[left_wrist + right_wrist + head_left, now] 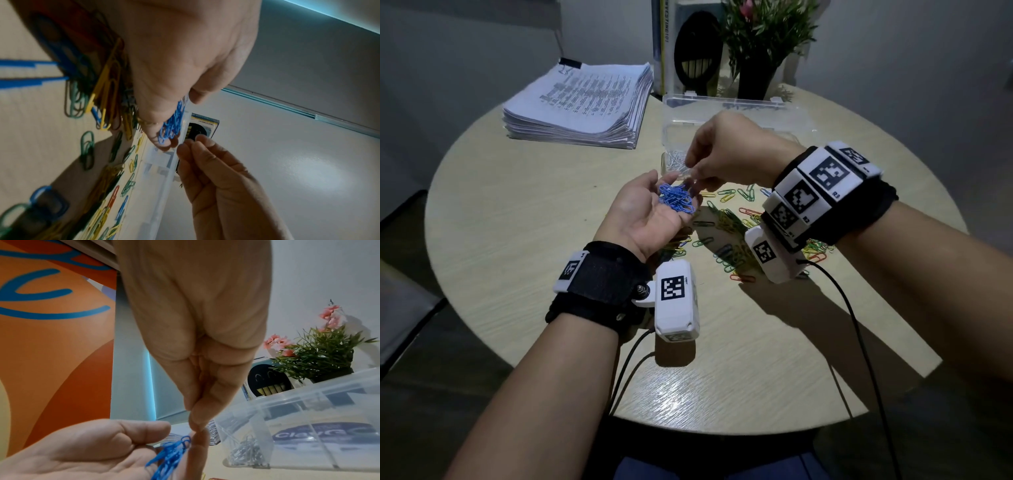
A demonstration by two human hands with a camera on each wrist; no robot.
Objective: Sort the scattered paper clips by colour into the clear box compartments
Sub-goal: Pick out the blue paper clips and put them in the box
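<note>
My left hand (643, 212) lies palm up above the table and carries a bunch of blue paper clips (676, 202) on its fingers, which are nearly straight. My right hand (726, 154) hovers just over it. Its thumb and fingertips (197, 431) pinch together at the top loop of a blue clip (186, 438) at the edge of the bunch. The clear box (722, 106) stands open behind both hands, with silver clips (675, 162) in its near left compartment. Scattered green, yellow, red and blue clips (729, 219) cover the table under my hands.
A thick stack of printed paper (582, 106) lies at the back left of the round table (517, 178). A potted plant (760, 44) and a book (688, 48) stand behind the box. Two wrist-camera cables (859, 325) trail across the near table edge.
</note>
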